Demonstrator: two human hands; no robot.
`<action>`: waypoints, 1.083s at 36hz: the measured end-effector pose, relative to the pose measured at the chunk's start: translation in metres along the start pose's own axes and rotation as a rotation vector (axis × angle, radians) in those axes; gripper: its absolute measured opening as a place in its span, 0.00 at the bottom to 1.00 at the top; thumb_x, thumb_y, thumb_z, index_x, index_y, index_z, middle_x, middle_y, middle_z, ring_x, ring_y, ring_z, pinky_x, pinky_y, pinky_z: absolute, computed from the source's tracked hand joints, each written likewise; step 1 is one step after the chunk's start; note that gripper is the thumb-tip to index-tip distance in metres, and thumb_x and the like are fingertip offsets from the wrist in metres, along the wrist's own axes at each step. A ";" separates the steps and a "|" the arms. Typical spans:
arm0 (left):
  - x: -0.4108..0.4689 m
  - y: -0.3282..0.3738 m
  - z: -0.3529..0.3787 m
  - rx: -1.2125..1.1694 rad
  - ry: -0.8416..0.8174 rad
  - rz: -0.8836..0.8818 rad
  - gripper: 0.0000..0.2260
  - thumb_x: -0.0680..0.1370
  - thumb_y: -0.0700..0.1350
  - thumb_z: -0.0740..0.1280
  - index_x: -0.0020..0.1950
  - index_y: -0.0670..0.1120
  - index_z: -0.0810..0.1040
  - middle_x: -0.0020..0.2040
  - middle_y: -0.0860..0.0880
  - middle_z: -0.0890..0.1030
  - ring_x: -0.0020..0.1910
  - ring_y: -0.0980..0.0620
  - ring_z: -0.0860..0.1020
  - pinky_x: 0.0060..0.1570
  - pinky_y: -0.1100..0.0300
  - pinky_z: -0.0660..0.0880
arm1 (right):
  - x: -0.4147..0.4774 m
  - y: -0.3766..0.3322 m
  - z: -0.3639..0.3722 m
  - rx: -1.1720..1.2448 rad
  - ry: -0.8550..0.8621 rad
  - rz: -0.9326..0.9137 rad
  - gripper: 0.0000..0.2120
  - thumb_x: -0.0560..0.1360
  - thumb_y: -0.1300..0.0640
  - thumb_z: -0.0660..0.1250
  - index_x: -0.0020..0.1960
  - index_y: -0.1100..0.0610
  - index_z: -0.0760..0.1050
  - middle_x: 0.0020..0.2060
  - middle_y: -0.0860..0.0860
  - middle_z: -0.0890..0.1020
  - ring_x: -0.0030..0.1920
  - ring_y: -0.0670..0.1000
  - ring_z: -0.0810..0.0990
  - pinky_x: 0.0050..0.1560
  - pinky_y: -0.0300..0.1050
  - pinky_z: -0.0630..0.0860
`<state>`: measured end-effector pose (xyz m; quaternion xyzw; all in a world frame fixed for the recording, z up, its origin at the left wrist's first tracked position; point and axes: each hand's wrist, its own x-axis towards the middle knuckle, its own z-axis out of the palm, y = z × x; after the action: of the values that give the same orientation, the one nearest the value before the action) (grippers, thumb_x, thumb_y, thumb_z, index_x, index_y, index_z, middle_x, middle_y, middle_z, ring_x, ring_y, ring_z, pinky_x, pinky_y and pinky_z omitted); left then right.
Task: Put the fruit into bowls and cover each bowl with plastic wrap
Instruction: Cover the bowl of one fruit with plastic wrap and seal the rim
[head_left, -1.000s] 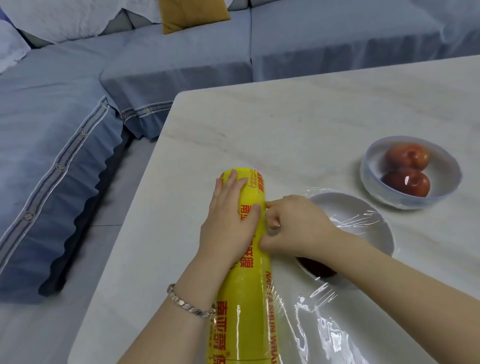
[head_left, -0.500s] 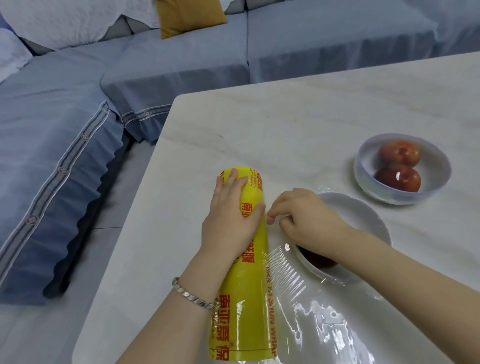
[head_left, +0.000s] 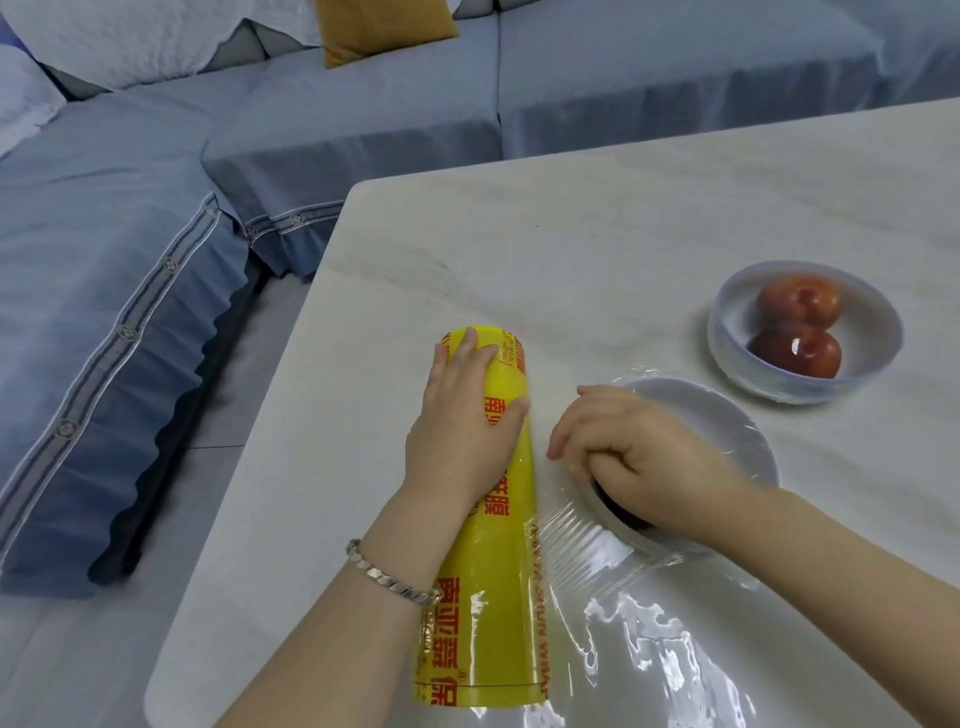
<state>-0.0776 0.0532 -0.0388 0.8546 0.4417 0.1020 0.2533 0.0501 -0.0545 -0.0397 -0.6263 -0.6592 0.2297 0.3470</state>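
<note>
Surface (head_left: 597, 249): pale marbled top carrying everything; smooth, so bowls and roll will likely slide unless held down.
Plastic wrap roll (head_left: 498, 597): thick yellow cylinder lying on its side at the surface's left, near end toward the person; probably heavy and stiff, prone to rolling; best held from above.
Film sheet (head_left: 649, 649): clear film drawn from the roll's right side toward the near bowl, wrinkled and glossy on the surface; feather-light, clingy, easily torn or stuck to itself; take it by an edge and keep it taut.
Far bowl (head_left: 878, 332): white, well right, holding two red fruits (head_left: 797, 304); it appears already covered.
Near bowl (head_left: 727, 431): white, just right of the roll, film over its rim; a dark fruit (head_left: 623, 514) barely shows beneath the right hand; rigid and breakable, steady it at the rim.
Left hand (head_left: 462, 431): laid along the roll's top, fingers (head_left: 470, 353) nearly straight, thumb spread down the right flank, pressing it still.
Right hand (head_left: 634, 457): over the near bowl's left rim, fingers (head_left: 566, 441) curled, seemingly pinching film; the pinch itself is hidden.
</note>
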 end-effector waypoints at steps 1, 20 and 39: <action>0.000 -0.001 0.000 -0.004 0.004 0.007 0.26 0.78 0.53 0.62 0.74 0.53 0.58 0.78 0.58 0.50 0.76 0.57 0.44 0.67 0.51 0.62 | -0.001 -0.005 -0.002 -0.008 0.005 0.054 0.15 0.65 0.56 0.53 0.40 0.47 0.78 0.38 0.45 0.81 0.40 0.44 0.74 0.59 0.31 0.66; -0.036 -0.013 0.000 -0.345 -0.111 -0.235 0.39 0.74 0.58 0.67 0.74 0.65 0.43 0.70 0.46 0.63 0.54 0.53 0.68 0.51 0.59 0.67 | 0.000 -0.023 0.026 -0.450 -0.204 0.141 0.14 0.57 0.39 0.59 0.26 0.48 0.60 0.39 0.46 0.74 0.46 0.49 0.69 0.60 0.40 0.60; -0.038 -0.012 0.000 -0.366 -0.093 -0.229 0.36 0.74 0.58 0.66 0.74 0.65 0.45 0.69 0.47 0.64 0.54 0.54 0.68 0.51 0.59 0.66 | -0.017 -0.016 0.040 -0.298 0.128 0.008 0.16 0.64 0.59 0.53 0.29 0.52 0.79 0.40 0.53 0.83 0.44 0.50 0.77 0.60 0.48 0.70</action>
<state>-0.1086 0.0286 -0.0434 0.7424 0.4980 0.1115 0.4342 0.0091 -0.0681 -0.0575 -0.6869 -0.6600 0.0902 0.2905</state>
